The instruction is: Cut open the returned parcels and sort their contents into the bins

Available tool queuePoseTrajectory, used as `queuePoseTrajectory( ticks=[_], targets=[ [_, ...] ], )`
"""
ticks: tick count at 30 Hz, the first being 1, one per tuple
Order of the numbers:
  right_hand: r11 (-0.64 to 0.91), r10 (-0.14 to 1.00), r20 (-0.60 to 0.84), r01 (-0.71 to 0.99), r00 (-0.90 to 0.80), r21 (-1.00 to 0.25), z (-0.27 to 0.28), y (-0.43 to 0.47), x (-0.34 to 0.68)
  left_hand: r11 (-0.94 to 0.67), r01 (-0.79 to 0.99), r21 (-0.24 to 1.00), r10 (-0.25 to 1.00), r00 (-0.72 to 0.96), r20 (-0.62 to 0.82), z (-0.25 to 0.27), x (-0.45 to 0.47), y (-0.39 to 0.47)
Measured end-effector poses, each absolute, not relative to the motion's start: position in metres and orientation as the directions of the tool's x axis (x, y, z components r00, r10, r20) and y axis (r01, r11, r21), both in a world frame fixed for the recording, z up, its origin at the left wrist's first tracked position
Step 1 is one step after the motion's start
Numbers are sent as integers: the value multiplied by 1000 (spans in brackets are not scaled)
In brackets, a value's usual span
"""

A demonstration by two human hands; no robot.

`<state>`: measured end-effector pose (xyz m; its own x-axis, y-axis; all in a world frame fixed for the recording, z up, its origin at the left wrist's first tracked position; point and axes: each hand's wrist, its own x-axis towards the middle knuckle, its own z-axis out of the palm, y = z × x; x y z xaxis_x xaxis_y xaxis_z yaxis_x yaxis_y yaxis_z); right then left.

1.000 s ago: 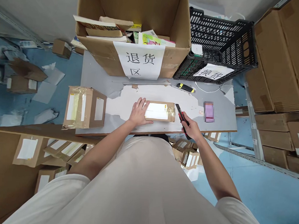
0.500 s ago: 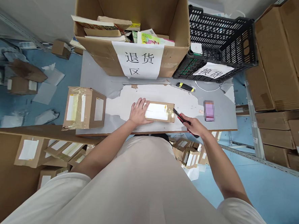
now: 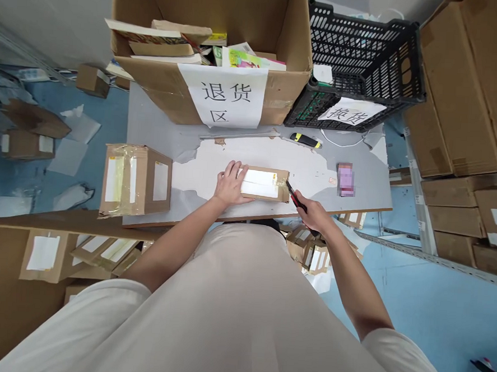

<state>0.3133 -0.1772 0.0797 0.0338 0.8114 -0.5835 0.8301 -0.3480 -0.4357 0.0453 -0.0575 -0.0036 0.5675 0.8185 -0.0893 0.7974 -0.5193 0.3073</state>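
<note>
Slim brown cardboard box with white label (image 3: 257, 177) lies on the grey-and-white tabletop (image 3: 312, 173), long axis left-right. Left hand (image 3: 229, 185) nearer, fingers extended over its left end. Right hand (image 3: 312, 212) beyond the right end, fingers wrapped around a black-and-red utility knife (image 3: 295, 196), tip at that end; contact unclear. Versus earlier frame: right hand closer to box, knife angled more steeply; left hand unchanged.

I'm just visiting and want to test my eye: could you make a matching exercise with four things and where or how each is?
1. Left hand
2. Red knife
3. Yellow knife
4. Books

A. Inside the big carton
B. Lying on the table
C. Holding the small box
D. In the right hand

Pairs: 1-C, 2-D, 3-B, 4-A
</note>
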Motion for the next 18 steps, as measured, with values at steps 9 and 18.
queuePoseTrajectory(
  ticks=[9, 18],
  targets=[
    [-466, 740, -672, 703, -23, -538, 94, -210, 327, -513, 824, 239, 808, 558, -191, 8, 48, -60],
    [-465, 776, -631, 684, 8, -562, 85, -230, 319, -508, 817, 272, 807, 562, -181, 7, 46, -59]
  ],
)
